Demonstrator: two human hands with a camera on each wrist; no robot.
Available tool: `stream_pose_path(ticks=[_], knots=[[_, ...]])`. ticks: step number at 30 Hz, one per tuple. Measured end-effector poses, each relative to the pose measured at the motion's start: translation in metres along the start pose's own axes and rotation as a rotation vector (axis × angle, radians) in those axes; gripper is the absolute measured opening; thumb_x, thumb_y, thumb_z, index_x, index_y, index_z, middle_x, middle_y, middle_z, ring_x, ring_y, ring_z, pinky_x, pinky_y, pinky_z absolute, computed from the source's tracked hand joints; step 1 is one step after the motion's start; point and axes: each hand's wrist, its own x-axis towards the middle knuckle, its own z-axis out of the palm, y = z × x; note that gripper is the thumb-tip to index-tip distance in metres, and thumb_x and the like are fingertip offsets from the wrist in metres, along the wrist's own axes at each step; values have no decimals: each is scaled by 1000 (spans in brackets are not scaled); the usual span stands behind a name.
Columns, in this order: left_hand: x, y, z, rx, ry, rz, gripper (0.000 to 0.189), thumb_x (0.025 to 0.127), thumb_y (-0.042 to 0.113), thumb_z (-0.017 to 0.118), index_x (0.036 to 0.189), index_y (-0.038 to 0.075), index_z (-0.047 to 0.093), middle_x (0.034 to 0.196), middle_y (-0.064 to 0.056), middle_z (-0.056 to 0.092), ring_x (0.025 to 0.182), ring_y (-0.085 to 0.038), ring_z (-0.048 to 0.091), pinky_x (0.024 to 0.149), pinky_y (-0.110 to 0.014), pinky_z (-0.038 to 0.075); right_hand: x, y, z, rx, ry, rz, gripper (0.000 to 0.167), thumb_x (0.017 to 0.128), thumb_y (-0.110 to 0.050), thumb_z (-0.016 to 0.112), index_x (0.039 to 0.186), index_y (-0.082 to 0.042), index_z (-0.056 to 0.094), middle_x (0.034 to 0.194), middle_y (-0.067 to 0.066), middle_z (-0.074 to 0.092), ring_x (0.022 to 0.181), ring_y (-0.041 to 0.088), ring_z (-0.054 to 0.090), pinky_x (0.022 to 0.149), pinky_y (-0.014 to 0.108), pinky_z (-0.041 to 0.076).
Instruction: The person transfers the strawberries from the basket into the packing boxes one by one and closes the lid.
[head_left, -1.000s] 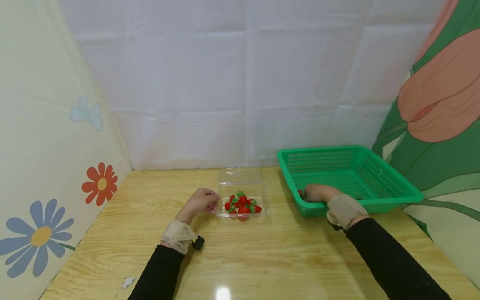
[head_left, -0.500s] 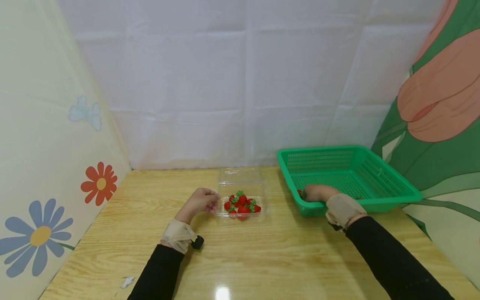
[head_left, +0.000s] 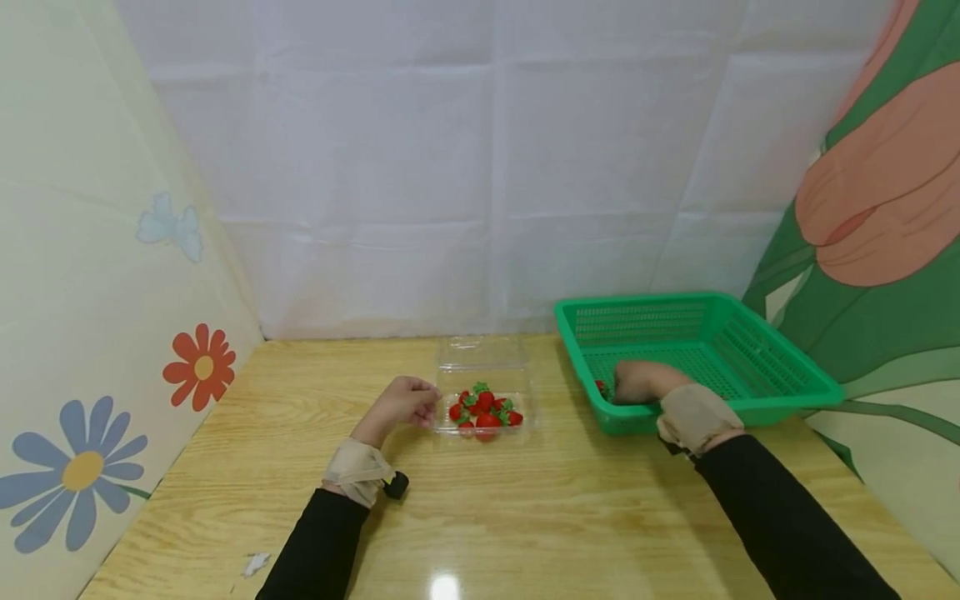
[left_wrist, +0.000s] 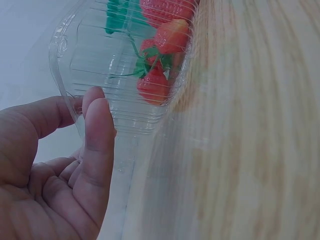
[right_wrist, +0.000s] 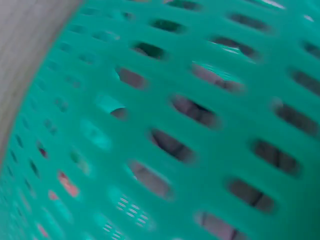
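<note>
In the head view, a clear plastic clamshell box (head_left: 483, 421) stands with its lid (head_left: 480, 354) folded back. Several red strawberries (head_left: 487, 402) with green leaves lie in it. My left hand (head_left: 405, 402) is at the box's left side; in the left wrist view, its thumb and finger (left_wrist: 97, 120) pinch the rim. My right hand (head_left: 641, 383) reaches over the near wall into a green basket (head_left: 795, 404). Just left of its fingers shows a strawberry (head_left: 601, 387). Slotted basket wall fills the right wrist view, covering most of the fingers, so I cannot tell whether they hold anything.
Both box and basket stand on a wood-grain table (head_left: 540, 517). A white sheet (head_left: 390, 167) hangs close behind. Flower-printed panels border the left and right sides. A torn pale patch (head_left: 256, 565) marks the table at front left.
My right hand has shifted slightly right inside the basket, leaving more of the strawberry by its fingers in sight. My left hand and the box have stayed in place.
</note>
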Motion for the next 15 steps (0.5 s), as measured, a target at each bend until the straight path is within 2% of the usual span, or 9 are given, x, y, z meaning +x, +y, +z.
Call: stream_pose_path(ticks=[5, 8, 12, 15], knots=[[0, 1, -1, 7, -4, 8, 22, 102, 8, 56, 110, -11, 63, 72, -5, 61, 58, -11, 60, 55, -22, 56, -14, -1, -14, 85, 44, -30, 45, 80, 3, 58, 52, -22, 33, 51, -8, 27, 48, 9, 21, 47, 24, 23], [0, 0, 0, 5, -5, 7, 21, 102, 7, 56, 109, -11, 64, 72, -5, 61, 58, -11, 60, 54, -22, 56, -21, -4, -21, 82, 76, -41, 45, 81, 2, 60, 51, -21, 36, 51, -7, 27, 49, 10, 21, 49, 25, 25], [0, -1, 0, 1, -6, 5, 20, 102, 7, 57, 108, -11, 64, 71, -5, 62, 57, -10, 59, 54, -22, 55, -30, -13, -30, 55, 138, -39, 41, 88, -5, 65, 54, -18, 45, 53, -5, 32, 51, 11, 23, 52, 27, 30], [-1, -1, 0, 1, -5, 6, 20, 102, 8, 57, 109, -11, 63, 71, -4, 62, 57, -10, 60, 53, -22, 55, -36, -24, -36, 36, 196, -59, 26, 92, -10, 67, 66, -10, 65, 64, -2, 54, 55, 12, 37, 55, 28, 39]])
